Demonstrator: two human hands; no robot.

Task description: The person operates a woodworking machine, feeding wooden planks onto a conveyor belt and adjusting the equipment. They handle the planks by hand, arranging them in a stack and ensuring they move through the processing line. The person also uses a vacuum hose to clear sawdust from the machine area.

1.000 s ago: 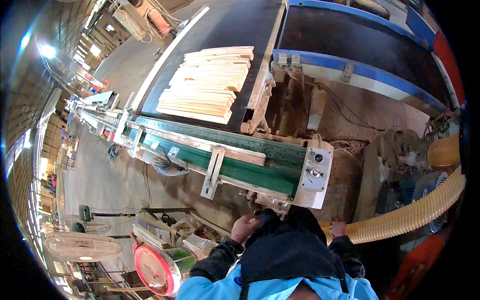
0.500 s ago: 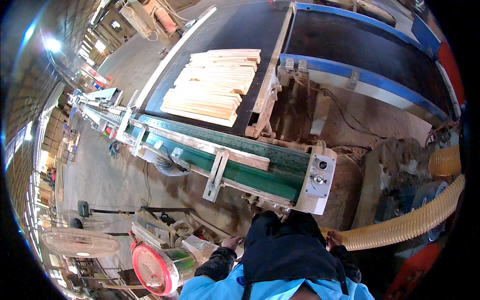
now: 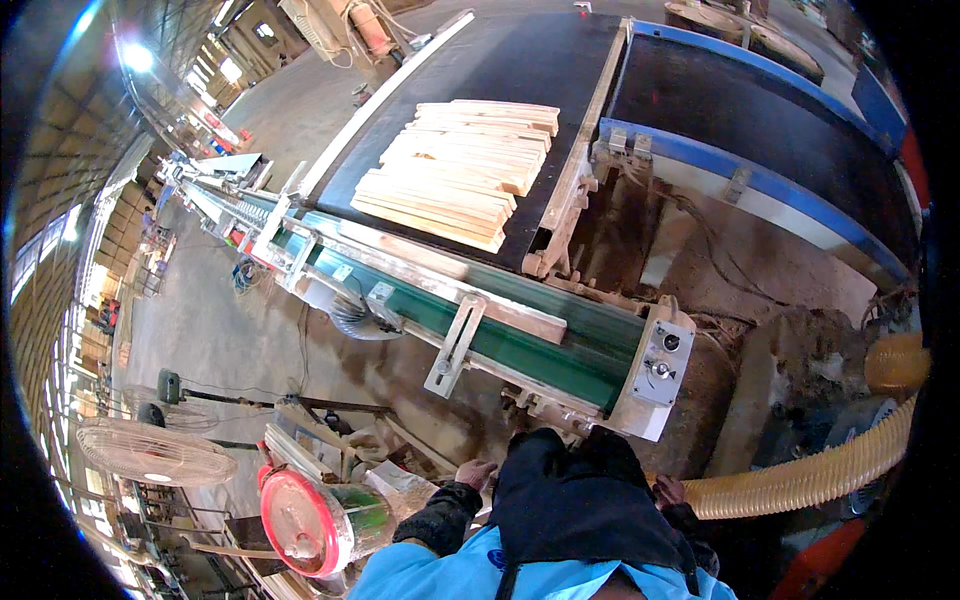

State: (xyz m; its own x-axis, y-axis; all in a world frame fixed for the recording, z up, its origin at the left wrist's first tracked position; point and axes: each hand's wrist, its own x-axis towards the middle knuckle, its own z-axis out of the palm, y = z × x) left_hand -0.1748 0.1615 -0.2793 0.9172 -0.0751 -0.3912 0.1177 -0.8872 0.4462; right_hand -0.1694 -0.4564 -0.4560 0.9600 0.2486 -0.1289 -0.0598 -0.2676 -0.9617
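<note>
My left hand (image 3: 476, 474) hangs beside the black apron (image 3: 590, 500), apart from the conveyor, with its fingers loosely spread and nothing seen in them. On the other side of the apron, my right hand (image 3: 668, 491) is partly hidden, close to the ribbed yellow hose (image 3: 800, 480); its fingers are too unclear to read. Ahead runs a narrow green conveyor belt (image 3: 600, 370) with a long guide rail (image 3: 510, 315) over it. Behind the rail lies a wooden strip (image 3: 432, 257). Several pale wooden strips (image 3: 460, 165) rest side by side on the wide black belt (image 3: 505, 60).
A control box (image 3: 662, 365) with knobs caps the conveyor's near end. A slotted metal bracket (image 3: 456, 345) juts toward me. To the left are a red-rimmed bucket (image 3: 305, 522) lying tilted and a fan (image 3: 155, 452). A blue-framed black belt (image 3: 740, 95) stands at the far right.
A wooden strip now shows on the green belt behind the guide rail, where none lay before. The view has turned slightly left, and my left hand shows more fully beside the apron.
</note>
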